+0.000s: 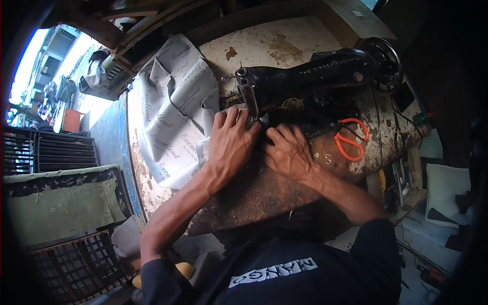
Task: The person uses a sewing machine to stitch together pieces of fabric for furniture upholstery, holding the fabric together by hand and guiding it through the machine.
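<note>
A black sewing machine (310, 76) stands on a worn table, its needle end pointing left. My left hand (232, 137) is beside the needle area, fingers curled down over the edge of a light grey printed fabric (170, 109). That fabric lies in loose folds to the left of the machine. Just right of the needle, my right hand (288, 150) is closed, its fingertips bent down toward the machine bed. Whatever sits in those fingertips is hidden by the hand and dark shadow. Scissors with orange handles (351, 147) lie to the right of my right hand.
The tabletop (239, 203) is brown and worn, with peeling pale patches. A handwheel (382, 66) rises at the machine's right end. A cardboard box (351, 23) stands behind. On the left are a green padded panel (61, 198) and a dark metal grille (56, 151).
</note>
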